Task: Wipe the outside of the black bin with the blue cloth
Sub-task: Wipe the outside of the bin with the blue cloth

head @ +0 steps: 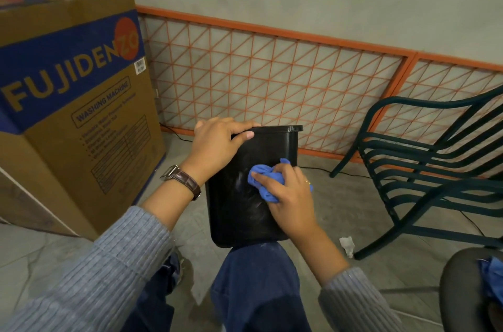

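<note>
Holds the black bin tipped back off the floor, base against the right knee, open mouth pointing away toward the orange mesh panel. Grips the far rim with the left hand: fingers curled over the edge, thumb laid along the near face. Presses the bunched blue cloth to the upward-facing side with the right hand, fingers curled round the wad. Keeps the cloth on the right half of that face, close to its right edge. Pale smears on the black plastic left of the cloth and below it. Brown-strapped watch on the left wrist, grey ribbed sleeves on both forearms. To the left, a large cardboard box, its near corner close beside the left forearm, a narrow strip of floor between box and bin. To the right, a dark green slatted chair, set apart from the bin with open floor between. Crumpled white scrap on the floor by the chair's front runner. Thin black cable along the foot of the panel. At lower right, a dark round seat with blue fabric on it.
</note>
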The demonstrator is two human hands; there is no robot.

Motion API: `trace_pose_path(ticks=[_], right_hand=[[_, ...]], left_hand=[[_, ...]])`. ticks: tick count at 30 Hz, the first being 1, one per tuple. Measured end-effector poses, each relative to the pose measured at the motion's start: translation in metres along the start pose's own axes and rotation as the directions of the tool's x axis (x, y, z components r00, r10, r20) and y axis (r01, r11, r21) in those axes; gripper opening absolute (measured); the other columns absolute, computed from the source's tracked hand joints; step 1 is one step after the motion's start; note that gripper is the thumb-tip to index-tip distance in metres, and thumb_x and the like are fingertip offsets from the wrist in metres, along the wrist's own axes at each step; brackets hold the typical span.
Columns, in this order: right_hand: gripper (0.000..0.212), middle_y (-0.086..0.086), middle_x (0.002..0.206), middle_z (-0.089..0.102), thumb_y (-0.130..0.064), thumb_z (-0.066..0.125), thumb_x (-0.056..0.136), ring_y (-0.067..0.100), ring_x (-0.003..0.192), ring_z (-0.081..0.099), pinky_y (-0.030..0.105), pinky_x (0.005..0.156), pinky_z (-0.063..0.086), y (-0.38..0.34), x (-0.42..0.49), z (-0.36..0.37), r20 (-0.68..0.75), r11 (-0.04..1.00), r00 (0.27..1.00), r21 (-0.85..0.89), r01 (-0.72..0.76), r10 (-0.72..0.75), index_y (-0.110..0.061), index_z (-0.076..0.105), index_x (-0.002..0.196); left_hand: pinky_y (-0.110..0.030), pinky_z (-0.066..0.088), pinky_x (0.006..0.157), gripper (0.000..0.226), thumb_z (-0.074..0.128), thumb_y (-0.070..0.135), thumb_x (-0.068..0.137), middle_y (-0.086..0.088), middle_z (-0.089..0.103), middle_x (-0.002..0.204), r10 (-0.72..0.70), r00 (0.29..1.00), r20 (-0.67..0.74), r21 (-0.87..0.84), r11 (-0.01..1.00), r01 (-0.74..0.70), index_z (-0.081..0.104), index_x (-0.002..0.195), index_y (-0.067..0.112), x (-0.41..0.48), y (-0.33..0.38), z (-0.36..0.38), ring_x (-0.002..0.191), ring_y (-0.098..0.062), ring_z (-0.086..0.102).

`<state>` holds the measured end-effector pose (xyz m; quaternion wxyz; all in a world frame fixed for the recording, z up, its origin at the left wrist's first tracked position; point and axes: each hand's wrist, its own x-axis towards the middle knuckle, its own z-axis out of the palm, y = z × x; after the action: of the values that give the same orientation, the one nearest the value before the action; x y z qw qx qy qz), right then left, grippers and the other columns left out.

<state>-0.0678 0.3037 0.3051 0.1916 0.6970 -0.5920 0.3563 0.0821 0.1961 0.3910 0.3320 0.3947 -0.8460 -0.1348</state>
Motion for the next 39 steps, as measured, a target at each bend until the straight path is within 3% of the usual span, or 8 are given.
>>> trace_pose_path(ticks=[6, 12, 18, 21, 24, 31, 36, 39], right_hand=[[0.033, 0.008, 0.096, 0.059, -0.014, 0.075, 0.074, 0.025, 0.08, 0.051, 0.037, 0.068, 0.04, -0.017, 0.019, 0.005, -0.109, 0.987, 0.982, -0.031, -0.156, 0.152, -0.024, 0.069, 0.104], [0.032, 0.005, 0.1, 0.057, -0.016, 0.061, 0.08, 0.021, 0.083, 0.044, 0.033, 0.071, 0.027, -0.013, 0.009, 0.003, 0.114, 0.984, 0.979, -0.048, 0.173, -0.167, -0.029, 0.066, 0.108], [0.025, 0.007, 0.093, 0.055, -0.016, 0.071, 0.073, 0.022, 0.079, 0.044, 0.031, 0.068, 0.028, -0.019, 0.025, 0.007, 0.06, 0.996, 0.998, -0.085, -0.007, 0.012, -0.024, 0.069, 0.096], [0.03, 0.006, 0.097, 0.053, -0.016, 0.068, 0.074, 0.023, 0.081, 0.044, 0.034, 0.068, 0.029, -0.021, 0.017, 0.009, 0.137, 0.989, 0.982, -0.049, 0.139, -0.132, -0.028, 0.066, 0.102], [0.031, 0.003, 0.102, 0.052, -0.019, 0.059, 0.079, 0.021, 0.084, 0.042, 0.034, 0.069, 0.028, -0.005, 0.008, -0.001, 0.257, 0.956, 0.924, 0.004, 0.294, -0.285, -0.032, 0.062, 0.107], [0.037, 0.007, 0.096, 0.056, -0.016, 0.069, 0.076, 0.024, 0.081, 0.047, 0.035, 0.068, 0.038, -0.004, 0.02, -0.005, 0.061, 1.0, 0.998, -0.003, -0.021, 0.021, -0.033, 0.057, 0.106], [0.032, 0.004, 0.103, 0.054, -0.019, 0.064, 0.079, 0.02, 0.087, 0.045, 0.033, 0.073, 0.031, 0.003, -0.002, -0.004, 0.226, 0.983, 0.957, 0.021, 0.18, -0.18, -0.033, 0.062, 0.108], [0.028, 0.006, 0.105, 0.055, -0.025, 0.053, 0.081, 0.024, 0.092, 0.048, 0.036, 0.076, 0.037, 0.021, -0.004, -0.014, 0.188, 0.997, 0.98, 0.058, 0.052, -0.062, -0.035, 0.06, 0.107]], left_hand=[[-0.031, 0.024, 0.085, 0.028, 0.049, 0.041, 0.092, 0.009, 0.066, 0.096, 0.015, 1.0, 0.004, 0.018, 1.0, -0.015, 0.059, 0.118, 0.04, 0.003, 0.006, 0.003, 0.099, -0.012, 0.053], [-0.034, 0.029, 0.087, 0.029, 0.05, 0.04, 0.091, 0.009, 0.065, 0.092, 0.024, 1.0, 0.002, 0.014, 1.0, -0.024, 0.06, 0.118, 0.038, 0.003, -0.003, 0.002, 0.098, -0.014, 0.055], [-0.031, 0.026, 0.085, 0.029, 0.049, 0.043, 0.09, 0.008, 0.067, 0.095, 0.023, 1.0, -0.008, 0.029, 0.999, -0.022, 0.061, 0.116, 0.039, 0.005, 0.003, 0.006, 0.098, -0.012, 0.054], [-0.039, 0.035, 0.091, 0.031, 0.049, 0.046, 0.089, 0.008, 0.067, 0.093, 0.023, 1.0, -0.005, -0.006, 1.0, -0.023, 0.063, 0.116, 0.037, 0.005, -0.003, 0.004, 0.097, -0.015, 0.057], [-0.033, 0.029, 0.087, 0.03, 0.05, 0.041, 0.091, 0.012, 0.06, 0.084, 0.006, 1.0, 0.002, 0.008, 1.0, -0.006, 0.061, 0.118, 0.038, 0.002, -0.007, 0.002, 0.096, -0.014, 0.055], [-0.035, 0.031, 0.085, 0.029, 0.051, 0.04, 0.091, 0.011, 0.064, 0.09, 0.022, 1.0, -0.017, 0.006, 1.0, -0.022, 0.061, 0.117, 0.036, 0.002, 0.002, 0.004, 0.097, -0.013, 0.055], [-0.038, 0.033, 0.091, 0.029, 0.051, 0.039, 0.091, 0.008, 0.067, 0.099, 0.009, 1.0, -0.001, -0.021, 1.0, -0.009, 0.061, 0.118, 0.035, 0.003, -0.006, 0.003, 0.101, -0.012, 0.056], [-0.043, 0.037, 0.094, 0.029, 0.052, 0.039, 0.09, 0.008, 0.068, 0.103, 0.004, 1.0, 0.0, -0.041, 0.999, -0.004, 0.061, 0.118, 0.036, 0.002, -0.012, 0.002, 0.104, -0.014, 0.057]])
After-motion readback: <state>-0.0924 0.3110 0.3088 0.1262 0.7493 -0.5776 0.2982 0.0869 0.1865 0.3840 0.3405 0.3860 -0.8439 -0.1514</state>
